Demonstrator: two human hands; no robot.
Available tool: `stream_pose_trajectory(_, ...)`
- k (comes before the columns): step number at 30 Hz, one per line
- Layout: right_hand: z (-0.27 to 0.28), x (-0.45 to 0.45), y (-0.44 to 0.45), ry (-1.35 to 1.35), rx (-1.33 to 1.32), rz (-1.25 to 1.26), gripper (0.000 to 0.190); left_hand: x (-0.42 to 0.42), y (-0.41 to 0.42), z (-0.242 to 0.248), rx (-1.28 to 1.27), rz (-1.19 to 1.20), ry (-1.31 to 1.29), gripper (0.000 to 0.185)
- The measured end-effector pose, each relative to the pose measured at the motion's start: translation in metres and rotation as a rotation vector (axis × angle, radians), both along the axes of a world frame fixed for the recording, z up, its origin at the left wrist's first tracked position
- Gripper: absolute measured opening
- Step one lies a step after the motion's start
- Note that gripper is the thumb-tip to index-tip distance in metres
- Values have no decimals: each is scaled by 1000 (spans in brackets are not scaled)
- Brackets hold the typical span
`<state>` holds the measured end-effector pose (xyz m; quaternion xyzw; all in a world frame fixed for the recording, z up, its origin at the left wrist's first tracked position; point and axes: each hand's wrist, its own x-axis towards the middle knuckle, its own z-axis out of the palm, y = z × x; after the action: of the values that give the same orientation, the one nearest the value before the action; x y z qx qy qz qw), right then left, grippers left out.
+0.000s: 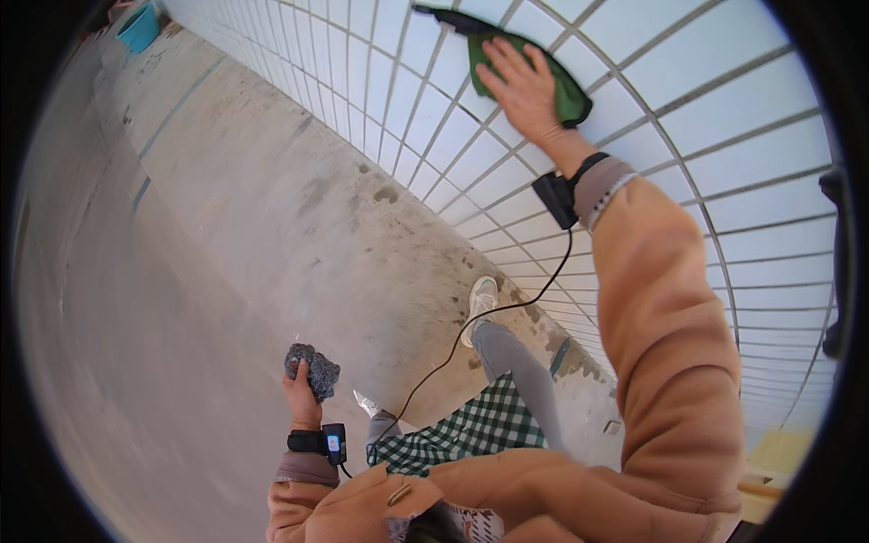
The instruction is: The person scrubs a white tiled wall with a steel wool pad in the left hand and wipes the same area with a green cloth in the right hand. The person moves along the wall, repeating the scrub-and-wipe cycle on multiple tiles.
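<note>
My right hand [519, 88] presses a green cloth with a dark border [574, 102] flat against the white tiled wall [652, 75], its fingers spread over the fabric. One dark-edged end of the cloth trails up and left along the tiles. Down at the lower left, my left hand [302, 394] grips a dark grey, rough-textured scrubbing pad [322, 373] between thumb and fingers. That pad is held away from the wall, over the concrete floor.
Concrete floor [237, 224] with damp spots runs along the wall's foot. A turquoise bucket [139, 28] stands far off at the upper left. A black cable [468, 317] crosses my front between wrist devices. At the lower right is a yellowish object [777, 461].
</note>
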<state>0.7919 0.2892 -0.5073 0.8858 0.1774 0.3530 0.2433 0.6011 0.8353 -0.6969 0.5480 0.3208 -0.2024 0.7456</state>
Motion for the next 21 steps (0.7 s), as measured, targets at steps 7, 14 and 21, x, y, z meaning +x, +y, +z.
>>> stream_pose_trajectory(7, -205, -92, -43, 249, 215, 310, 10, -10, 8, 4, 123, 137, -4, 23)
stream_pose_trajectory(14, -111, -260, -130, 637, 102, -85, 7, 22, -30, 57, 41, 41, -49, 25)
stream_pose_trajectory(21, 14, -547, -94, 635, 655, -1382, 24, 52, -37, 116, 42, -225, -232, 33)
